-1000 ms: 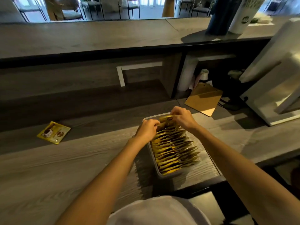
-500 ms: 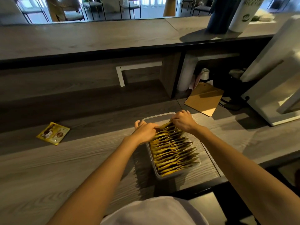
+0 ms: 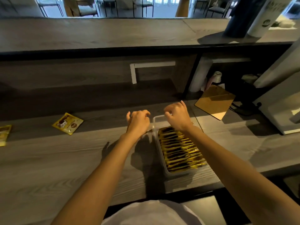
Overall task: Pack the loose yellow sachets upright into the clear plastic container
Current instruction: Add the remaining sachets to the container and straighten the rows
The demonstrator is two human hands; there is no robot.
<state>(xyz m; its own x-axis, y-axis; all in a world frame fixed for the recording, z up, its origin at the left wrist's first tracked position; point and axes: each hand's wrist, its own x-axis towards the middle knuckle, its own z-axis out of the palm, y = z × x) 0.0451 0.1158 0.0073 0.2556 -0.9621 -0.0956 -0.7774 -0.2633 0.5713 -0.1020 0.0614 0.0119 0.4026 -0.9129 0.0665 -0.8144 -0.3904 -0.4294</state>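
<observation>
The clear plastic container stands on the wooden counter near its front edge. A row of yellow sachets stands upright inside it, filling most of its length. My right hand is over the container's far end, its curled fingers pinched at the far rim. My left hand hovers just outside the far left corner, fingers loosely curled and thumb apart, holding nothing. One loose yellow sachet lies flat on the counter to the left. Another sachet shows at the left edge of the view.
A raised counter shelf runs across the back with a dark bottle and a white cup on it. A brown clipboard lies right of the container. A white machine stands at the far right.
Both hands have lifted off the sachet row. My left hand moved out to the left of the container; my right hand shifted to the far rim. A second loose sachet has come into view.
</observation>
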